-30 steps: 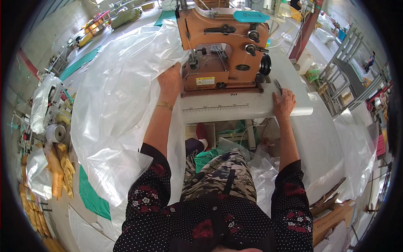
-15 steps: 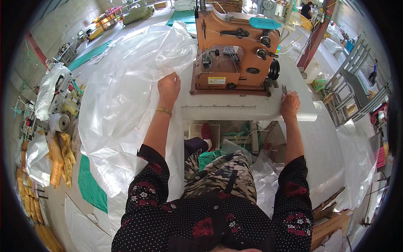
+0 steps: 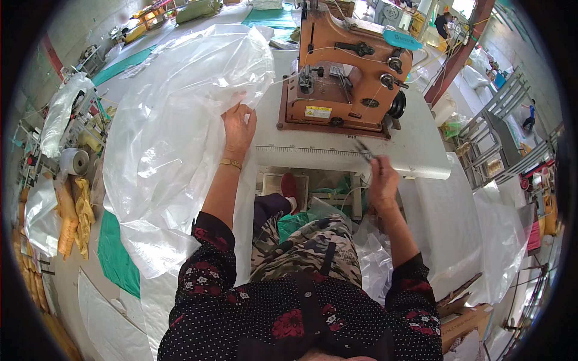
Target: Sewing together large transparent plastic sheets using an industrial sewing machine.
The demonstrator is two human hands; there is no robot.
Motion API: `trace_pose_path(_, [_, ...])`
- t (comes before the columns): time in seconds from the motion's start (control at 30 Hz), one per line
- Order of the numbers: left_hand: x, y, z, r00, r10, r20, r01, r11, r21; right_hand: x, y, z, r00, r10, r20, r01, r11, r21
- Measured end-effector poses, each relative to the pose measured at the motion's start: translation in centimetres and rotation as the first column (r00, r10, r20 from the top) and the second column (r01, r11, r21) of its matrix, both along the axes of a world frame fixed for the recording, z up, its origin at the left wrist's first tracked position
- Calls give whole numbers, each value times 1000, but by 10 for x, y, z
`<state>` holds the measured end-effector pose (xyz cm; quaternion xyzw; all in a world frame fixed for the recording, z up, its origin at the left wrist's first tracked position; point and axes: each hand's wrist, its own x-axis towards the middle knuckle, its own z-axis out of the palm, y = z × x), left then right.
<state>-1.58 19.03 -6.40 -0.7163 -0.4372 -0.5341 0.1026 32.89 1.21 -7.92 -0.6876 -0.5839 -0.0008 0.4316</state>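
Observation:
A large sheet of clear plastic film (image 3: 174,114) is heaped on the left of the table, some of it hanging over the front edge. My left hand (image 3: 239,127) pinches the film's right-hand edge, thumb and fingers together. In front of the brown sewing machine (image 3: 346,99), my right hand (image 3: 383,183) grips a pair of thread snips (image 3: 363,149), slightly blurred, with the dark blades pointing up and left. Below the blades runs a printed ruler scale (image 3: 307,149) along the front of the white table (image 3: 415,153). The film and the machine stand apart.
Thin thread runs from the machine toward the film. On the right are grey metal racks (image 3: 500,144) and a red post (image 3: 460,51). A cardboard box (image 3: 466,325) is at lower right. Yellow bundles (image 3: 75,216) lie at left. Another person (image 3: 442,25) is far back.
My right hand has swung left from the table's right side, bringing the snips in front of the machine. My left hand keeps its pinch on the film, and the view has shifted slightly.

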Motion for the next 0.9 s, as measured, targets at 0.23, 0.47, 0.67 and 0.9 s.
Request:
trace_pose_path(0.23, [1,0,1,994,-22,109,15,998,69,-93,29,53,141,629,-764,-554,690,465])
trace_pose_path(0.47, [-1,0,2,991,-39,127,38,999,12,-154,14,85,-339,308,-889,-890,202,410])
trace_pose_path(0.67, [-2,0,2,989,-47,141,47,999,4,-156,50,102,407,703,-583,-790,591,161])
trace_pose_path(0.9, [-2,0,2,982,-71,173,61,996,61,-148,130,110,794,189,578,-248,968,24])
